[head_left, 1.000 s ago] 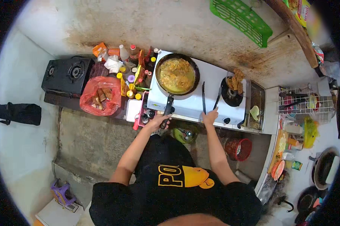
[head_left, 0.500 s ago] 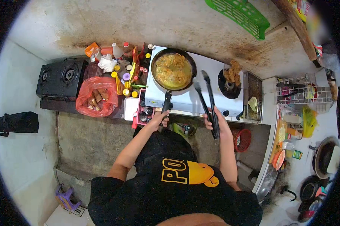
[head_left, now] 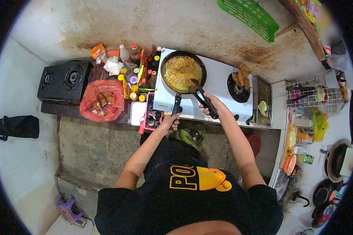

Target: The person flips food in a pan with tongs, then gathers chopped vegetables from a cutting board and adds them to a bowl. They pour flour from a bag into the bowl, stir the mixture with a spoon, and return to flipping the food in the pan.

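Observation:
My left hand [head_left: 170, 122] is wrapped round the black handle of a frying pan [head_left: 203, 67]. The pan sits on the left burner of a white gas stove [head_left: 217, 72]. Battered pieces of food [head_left: 181, 67] fry in yellow oil inside it. My right hand [head_left: 215, 105] grips black tongs [head_left: 202, 92], whose tips reach over the pan's lower right rim, close to a fried piece. On the right burner [head_left: 238, 93], a holder with browned fried pieces [head_left: 242, 76] stands to the right of the tongs.
Bottles and sauces [head_left: 134, 74] crowd the counter left of the stove. Beside them are a red plastic bag [head_left: 91, 94] of brown pieces and a black two-burner stove [head_left: 63, 80]. A green rack [head_left: 251, 17] hangs on the wall; a wire dish rack [head_left: 313, 94] is at right.
My right hand has moved up and left, bringing the tongs from beside the pan to over its edge. My left hand stays on the pan handle.

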A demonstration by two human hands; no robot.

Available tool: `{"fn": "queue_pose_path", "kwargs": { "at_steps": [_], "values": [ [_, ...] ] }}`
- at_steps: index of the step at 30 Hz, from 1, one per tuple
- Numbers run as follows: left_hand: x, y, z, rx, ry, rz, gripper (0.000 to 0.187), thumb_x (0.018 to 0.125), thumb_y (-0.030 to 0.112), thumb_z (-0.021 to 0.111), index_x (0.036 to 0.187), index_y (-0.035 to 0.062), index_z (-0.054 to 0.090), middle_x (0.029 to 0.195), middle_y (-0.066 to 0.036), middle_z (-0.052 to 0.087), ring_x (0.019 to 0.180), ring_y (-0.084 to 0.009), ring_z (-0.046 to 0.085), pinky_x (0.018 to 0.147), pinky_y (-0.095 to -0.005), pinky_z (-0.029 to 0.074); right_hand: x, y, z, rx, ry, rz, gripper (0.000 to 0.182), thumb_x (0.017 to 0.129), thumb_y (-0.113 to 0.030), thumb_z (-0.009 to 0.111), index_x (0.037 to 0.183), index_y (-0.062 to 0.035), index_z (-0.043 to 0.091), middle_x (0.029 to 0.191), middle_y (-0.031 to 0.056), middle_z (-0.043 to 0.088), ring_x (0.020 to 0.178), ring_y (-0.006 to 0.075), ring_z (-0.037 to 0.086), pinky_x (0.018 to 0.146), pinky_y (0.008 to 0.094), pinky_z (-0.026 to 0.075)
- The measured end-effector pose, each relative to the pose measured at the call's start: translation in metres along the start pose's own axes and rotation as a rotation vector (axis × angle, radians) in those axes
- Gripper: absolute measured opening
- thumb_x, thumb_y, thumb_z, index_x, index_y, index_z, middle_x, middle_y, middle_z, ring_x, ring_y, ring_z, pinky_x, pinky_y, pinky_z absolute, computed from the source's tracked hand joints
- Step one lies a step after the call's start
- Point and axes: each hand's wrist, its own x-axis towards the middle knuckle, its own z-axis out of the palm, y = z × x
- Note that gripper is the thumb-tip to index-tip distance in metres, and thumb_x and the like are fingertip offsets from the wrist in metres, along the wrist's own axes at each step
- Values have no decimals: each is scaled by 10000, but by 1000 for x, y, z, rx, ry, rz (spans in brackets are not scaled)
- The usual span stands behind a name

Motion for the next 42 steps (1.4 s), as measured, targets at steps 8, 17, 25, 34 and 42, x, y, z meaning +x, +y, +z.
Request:
{"fn": "queue_pose_path", "kwargs": {
  "at_steps": [8,17,25,34,42],
  "values": [
    [9,-7,-6,-26,-38,-12,255,880,267,574,791,121,384,571,18,411,412,-69,337,393,-240,300,36,30,-3,35,132,-157,249,910,-332,469,902,-84,438,659,74,518,429,157,428,361,303,366],
    [3,0,-1,-15,-21,-11,245,890,265,560,799,123,382,568,20,408,408,-70,332,392,-246,303,9,46,4,-273,362,-349,293,882,-306,546,1004,-76,411,671,50,489,431,132,441,346,284,357],
    [0,1,-2,-14,-27,-34,255,883,288,572,812,109,404,568,26,398,415,-70,336,397,-239,300,-15,37,-5,-1190,774,-665,434,806,-263,598,1086,31,446,810,232,617,742,407,606,683,448,479],
    [3,-1,-8,-32,-56,-28,228,883,278,573,831,108,431,582,21,414,424,-69,345,408,-233,307,-15,51,12,-2047,1110,-749,468,753,-121,593,1185,-26,441,811,111,567,544,230,618,467,301,507],
    [7,-3,-11,-38,-65,-52,226,873,290,585,846,110,450,586,24,408,432,-65,339,419,-231,306,-2,63,25,-2251,1138,-723,449,736,-123,594,1159,-29,476,809,105,574,579,190,615,499,247,506]
  ]
}}
